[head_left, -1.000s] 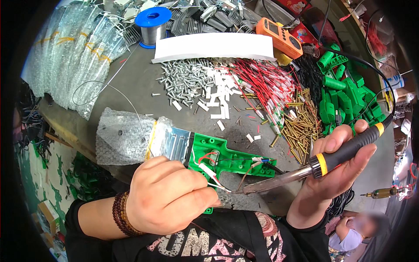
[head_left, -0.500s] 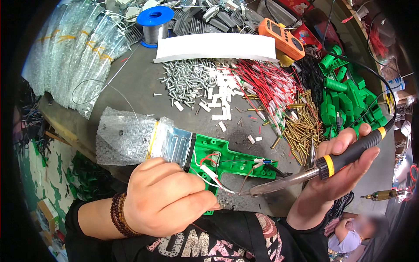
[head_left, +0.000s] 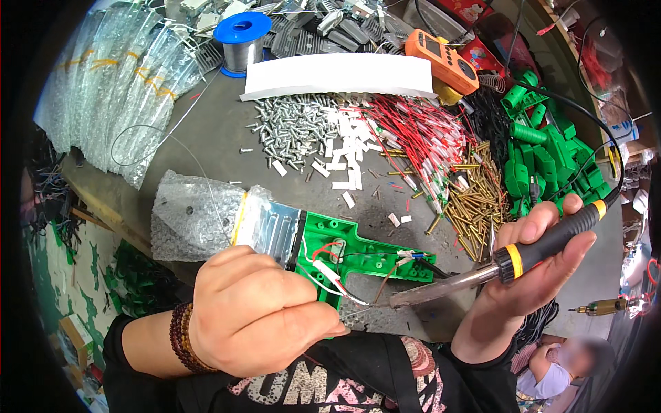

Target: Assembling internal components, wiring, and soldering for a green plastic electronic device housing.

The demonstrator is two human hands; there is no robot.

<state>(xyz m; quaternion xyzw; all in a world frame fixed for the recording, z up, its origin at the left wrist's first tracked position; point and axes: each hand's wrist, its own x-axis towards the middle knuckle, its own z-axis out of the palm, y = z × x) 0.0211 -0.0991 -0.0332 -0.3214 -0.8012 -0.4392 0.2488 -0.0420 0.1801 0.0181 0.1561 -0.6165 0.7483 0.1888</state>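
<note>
A green plastic shell [head_left: 365, 241] lies open on the desk [head_left: 220, 138], in front of the person's body, with a white-sleeved wire bundle [head_left: 329, 272] and a brown wire [head_left: 385, 286] reaching out of it toward the near side. Their ends come together between the two hands, just beside the tip of a soldering iron [head_left: 508, 263]; whether the tip touches them I cannot tell. The right hand [head_left: 518, 292] has its fingers wrapped around the iron's black handle. The fingers of the left hand [head_left: 258, 310] are curled closed on a thin solder wire [head_left: 357, 312], whose end pokes out toward those wire ends. A silver metal plate [head_left: 279, 230], partly covered by bubble wrap [head_left: 196, 217], adjoins the shell's left side. Farther out lie heaped screws [head_left: 292, 127], red wires [head_left: 413, 127], brass-coloured rods [head_left: 475, 206] and green parts [head_left: 551, 148]. Beyond the screws, a blue-rimmed spool [head_left: 241, 51] stands left of a white strip [head_left: 337, 74], and an orange meter [head_left: 441, 58] lies at its right.
</note>
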